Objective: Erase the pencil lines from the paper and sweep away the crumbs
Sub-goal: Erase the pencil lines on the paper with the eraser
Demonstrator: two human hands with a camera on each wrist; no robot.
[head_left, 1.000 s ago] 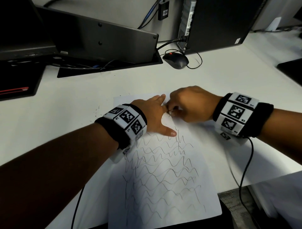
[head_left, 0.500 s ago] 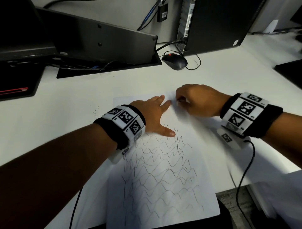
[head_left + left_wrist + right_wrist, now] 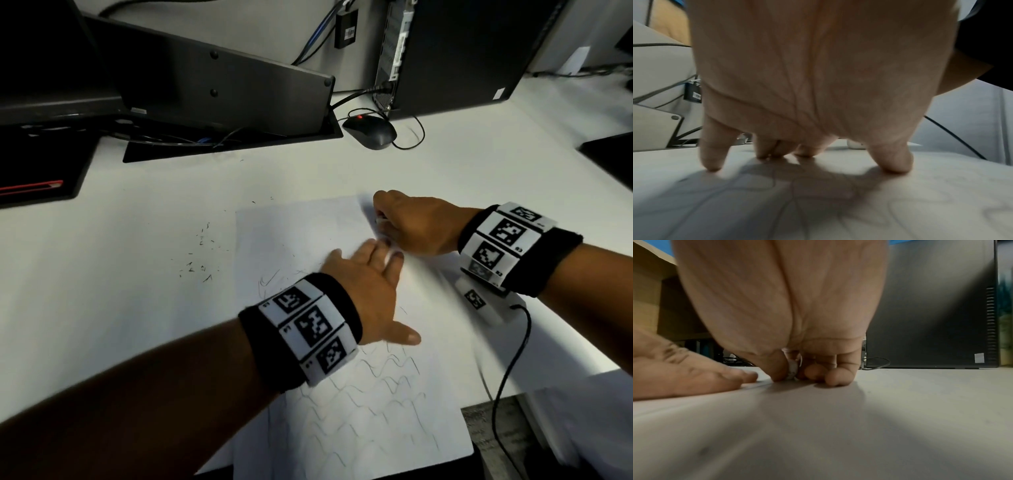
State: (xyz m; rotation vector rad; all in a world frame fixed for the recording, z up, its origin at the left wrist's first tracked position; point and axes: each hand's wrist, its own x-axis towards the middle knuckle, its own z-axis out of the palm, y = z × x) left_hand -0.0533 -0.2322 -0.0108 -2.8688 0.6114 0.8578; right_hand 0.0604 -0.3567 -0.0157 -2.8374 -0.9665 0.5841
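A white sheet of paper (image 3: 301,233) lies on the white desk, its near half covered in wavy pencil lines (image 3: 370,401). My left hand (image 3: 366,284) presses flat on the sheet's middle with fingers spread, fingertips (image 3: 712,164) down on the paper (image 3: 818,203). My right hand (image 3: 404,222) sits at the sheet's far right corner, fingers curled round a small white eraser (image 3: 792,369) that touches the paper (image 3: 818,426). In the head view the eraser (image 3: 379,216) barely shows. Dark eraser crumbs (image 3: 200,253) lie scattered on the desk left of the sheet.
A black mouse (image 3: 371,132) with its cable lies behind the paper. A black computer tower (image 3: 455,51) stands at the back right, and a dark monitor base (image 3: 212,85) at the back left. The desk's front edge (image 3: 479,407) runs near the paper's right corner.
My right hand has slid with the eraser away from the left hand toward the paper's far right corner. My left hand stays pressed on the sheet. The camera view has tilted.
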